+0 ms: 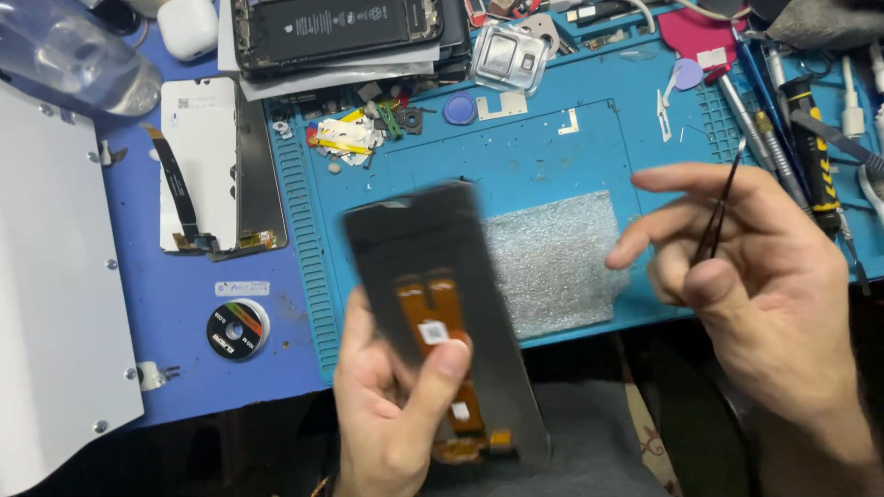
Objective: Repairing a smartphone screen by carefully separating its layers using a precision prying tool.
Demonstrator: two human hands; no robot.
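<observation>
Two bare hands low in the view, over a dark lap. Left hand gripping a black phone screen panel, back side up and blurred, tilted with its top edge leaning away over the blue work mat; thumb pressed flat on the orange flex cable that runs down the panel's middle, other fingers curled behind the panel's left edge. Right hand raised just right of the panel and apart from it, pinching thin black tweezers between thumb and a bent finger, with index and middle fingers stretched out leftward, slightly spread. Tweezer tips pointing up and away, touching nothing.

Just beyond the panel, flat on the mat, a grey sheet of foam padding. Left of the mat, on the darker blue surface, a small round roll of tape and a second phone screen lying white side up with a black ribbon cable. At the far left, a large white sheet.

Farther back, a heap of small scraps and parts, a blue round pick, a clear plastic phone case piece. At the far edge, an opened phone with its battery showing. At the far right, a row of screwdrivers and other tools.
</observation>
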